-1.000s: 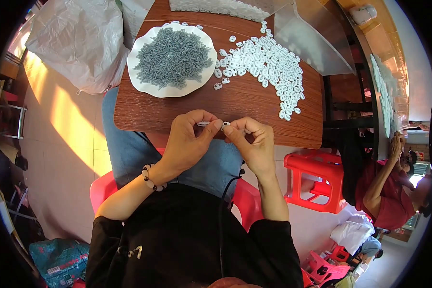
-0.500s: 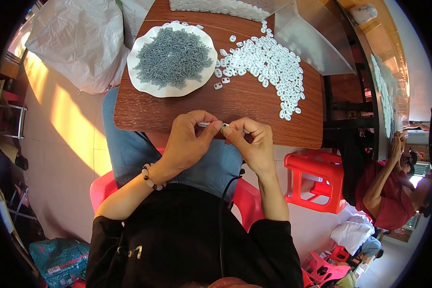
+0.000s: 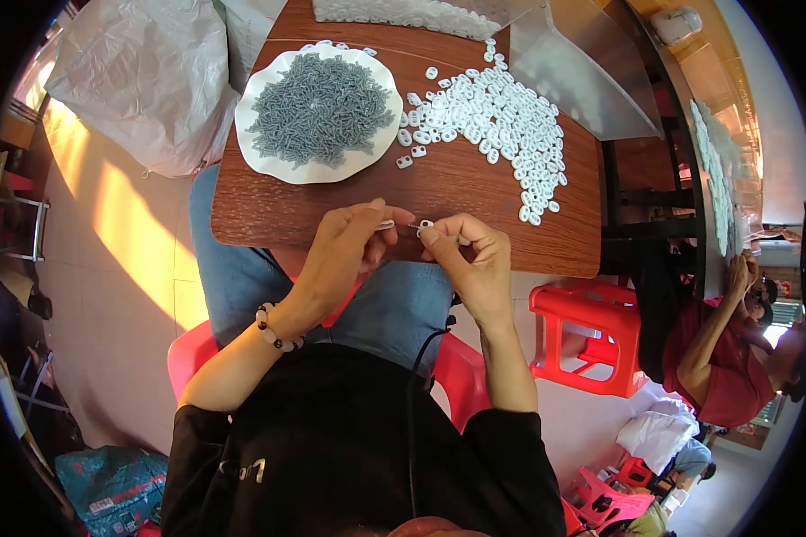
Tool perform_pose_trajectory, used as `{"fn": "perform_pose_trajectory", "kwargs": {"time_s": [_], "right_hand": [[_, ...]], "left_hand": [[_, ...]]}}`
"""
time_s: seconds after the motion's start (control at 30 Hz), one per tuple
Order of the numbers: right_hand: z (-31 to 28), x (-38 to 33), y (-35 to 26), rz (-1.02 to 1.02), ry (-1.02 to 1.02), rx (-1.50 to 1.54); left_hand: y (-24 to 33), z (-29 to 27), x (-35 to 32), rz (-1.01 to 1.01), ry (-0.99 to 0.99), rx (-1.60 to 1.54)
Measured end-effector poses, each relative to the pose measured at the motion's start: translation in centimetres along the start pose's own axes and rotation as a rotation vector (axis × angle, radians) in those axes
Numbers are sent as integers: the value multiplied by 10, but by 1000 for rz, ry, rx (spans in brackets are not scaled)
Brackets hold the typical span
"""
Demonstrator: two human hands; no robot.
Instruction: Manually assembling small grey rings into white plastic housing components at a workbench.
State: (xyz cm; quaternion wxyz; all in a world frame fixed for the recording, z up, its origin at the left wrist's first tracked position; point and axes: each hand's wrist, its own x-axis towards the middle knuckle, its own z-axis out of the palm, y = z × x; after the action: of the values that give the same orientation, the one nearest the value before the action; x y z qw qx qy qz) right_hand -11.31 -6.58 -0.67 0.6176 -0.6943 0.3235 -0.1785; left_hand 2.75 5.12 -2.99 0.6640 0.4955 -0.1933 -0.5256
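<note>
Near the table's front edge, my right hand [image 3: 476,268] pinches a small white oval plastic piece [image 3: 427,225] with a dark hole, between thumb and forefinger. Beside it, my left hand [image 3: 330,251] is closed round another small white piece [image 3: 385,225], only partly visible, its forefinger stretched toward the right hand. Something thin seems to lie between the two hands, too small to make out. Beyond them a wavy-rimmed white plate [image 3: 387,143] carries a heap of small grey rod-like pieces [image 3: 318,107]. To its right many white two-holed oval pieces [image 3: 501,116] are spread out.
The brown wooden table [image 3: 331,201] has a translucent panel [image 3: 573,72] along its far right side. A white plastic bag [image 3: 143,80] stands to the left, a red stool [image 3: 587,340] to the right. Another person in a dark red shirt [image 3: 725,358] works at a table further right.
My hands have moved slightly apart. The left thumb and forefinger have lifted away from the oval piece, which stays in my right hand and now shows more clearly.
</note>
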Motion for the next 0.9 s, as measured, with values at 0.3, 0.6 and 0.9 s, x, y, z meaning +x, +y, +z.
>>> {"fn": "perform_pose_trajectory", "kwargs": {"time_s": [0.3,0.6,0.9], "right_hand": [[-2,-1,-1,-23,20,21],[-1,-3,-3,-95,45,153],[-5,-2,4,-82,-19,306]], "left_hand": [[8,3,-1,-49,-6,-119],[8,8,-4,-47,-52,-215],[1,9,-4,-34,-46,-175]]}}
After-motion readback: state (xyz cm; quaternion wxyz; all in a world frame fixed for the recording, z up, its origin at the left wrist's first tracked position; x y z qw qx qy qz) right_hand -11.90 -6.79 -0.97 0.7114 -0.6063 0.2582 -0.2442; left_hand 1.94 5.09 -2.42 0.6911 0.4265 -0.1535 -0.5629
